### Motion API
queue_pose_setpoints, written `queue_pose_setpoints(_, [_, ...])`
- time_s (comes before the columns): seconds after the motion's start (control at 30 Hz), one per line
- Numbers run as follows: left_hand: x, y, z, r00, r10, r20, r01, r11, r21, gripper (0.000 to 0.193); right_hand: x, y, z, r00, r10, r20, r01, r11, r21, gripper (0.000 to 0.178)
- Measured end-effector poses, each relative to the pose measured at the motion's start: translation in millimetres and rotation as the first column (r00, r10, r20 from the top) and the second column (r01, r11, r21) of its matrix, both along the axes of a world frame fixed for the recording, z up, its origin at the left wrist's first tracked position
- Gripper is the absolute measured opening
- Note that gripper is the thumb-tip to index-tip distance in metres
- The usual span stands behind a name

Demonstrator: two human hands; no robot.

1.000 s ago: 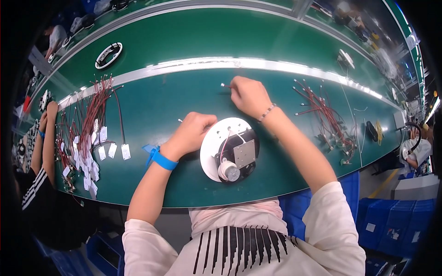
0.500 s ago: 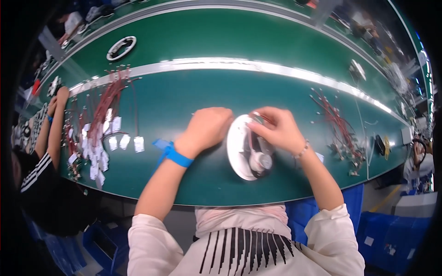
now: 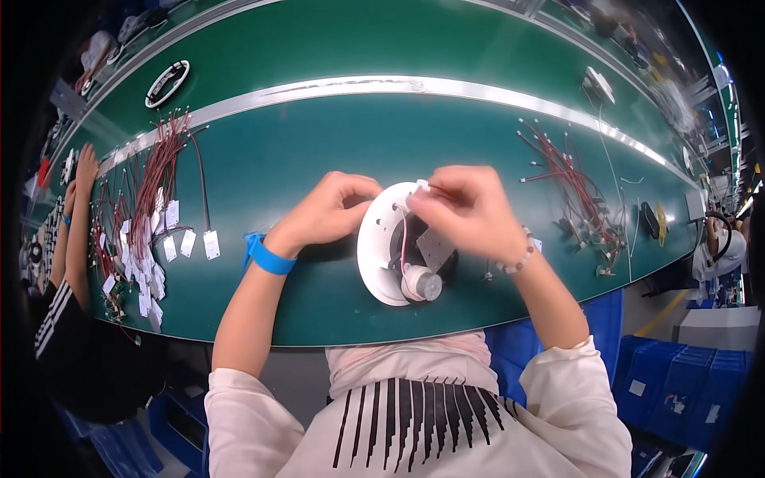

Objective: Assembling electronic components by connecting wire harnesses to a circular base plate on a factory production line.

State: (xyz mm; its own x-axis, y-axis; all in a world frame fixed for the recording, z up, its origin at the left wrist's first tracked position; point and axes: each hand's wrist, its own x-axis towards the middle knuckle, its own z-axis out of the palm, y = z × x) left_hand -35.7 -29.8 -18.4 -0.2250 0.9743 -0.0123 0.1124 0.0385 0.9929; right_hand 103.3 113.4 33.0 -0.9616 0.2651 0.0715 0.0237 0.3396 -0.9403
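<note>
A white round plate stands tilted on the green table in front of me. Mounted on it are a small cylindrical motor and a metal bracket. A red and white lead runs up from the motor. My left hand grips the plate's left rim between thumb and fingers, a blue strap round the wrist. At the plate's upper right, my right hand pinches a wire with a small white connector at its tip; its fingers partly hide the wire.
Bundled red wires with white tags lie at the left, and more red wires at the right. A white ring rests beyond the metal strip. A co-worker's arms reach in at far left. Blue bins stand below right.
The view has shifted slightly. The plate has turned to show more of its face, my left hand has its thumb apart on the rim, and a white connector now shows at my right fingertips.
</note>
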Motion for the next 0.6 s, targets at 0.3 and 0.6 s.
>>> queue_pose_setpoints(0.3, [6, -1, 3, 1.0, -0.022, 0.002, 0.022, 0.999, 0.025, 0.013, -3, -9, 9, 0.994, 0.08, -0.07, -0.033, 0.858, 0.513, 0.016])
queue_pose_setpoints(0.6, [4, -1, 10, 0.998, -0.047, 0.051, 0.044, 0.998, 0.051, 0.014, -1, -13, 30, 0.982, 0.147, 0.116, -0.182, 0.896, 0.405, 0.024])
